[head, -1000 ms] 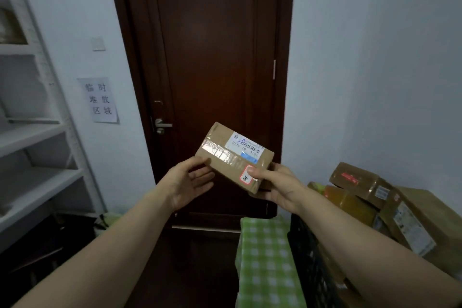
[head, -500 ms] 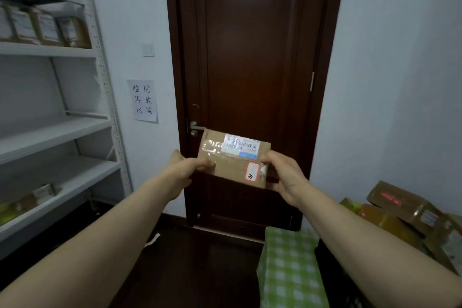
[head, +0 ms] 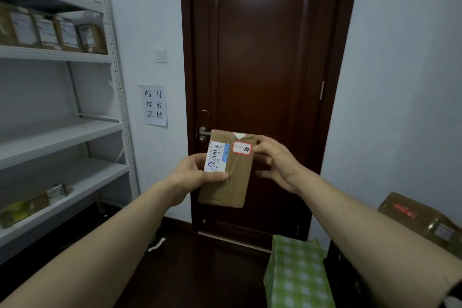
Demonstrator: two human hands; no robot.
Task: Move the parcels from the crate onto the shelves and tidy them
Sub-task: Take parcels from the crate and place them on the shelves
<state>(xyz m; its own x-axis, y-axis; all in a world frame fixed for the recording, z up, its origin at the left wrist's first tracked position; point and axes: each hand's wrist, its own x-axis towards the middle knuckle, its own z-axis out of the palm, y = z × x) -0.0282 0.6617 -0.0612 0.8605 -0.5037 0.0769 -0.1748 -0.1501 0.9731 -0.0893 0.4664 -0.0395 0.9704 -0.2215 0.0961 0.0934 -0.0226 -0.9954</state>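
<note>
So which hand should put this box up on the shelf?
Probably the left. The shelves stand on the left side, and the left hand has a full grip on the parcel, thumb across its label. The right hand only pinches the top right corner, farther from the shelves.

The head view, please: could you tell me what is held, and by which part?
A brown parcel: left hand grips its left edge, right hand pinches its top right corner.

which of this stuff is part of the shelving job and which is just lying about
Job: brown parcel, gripped by left hand and right hand; shelves; shelved parcels; parcels at right.
Lying about: door; paper sign; light switch; green checked cloth.
</note>
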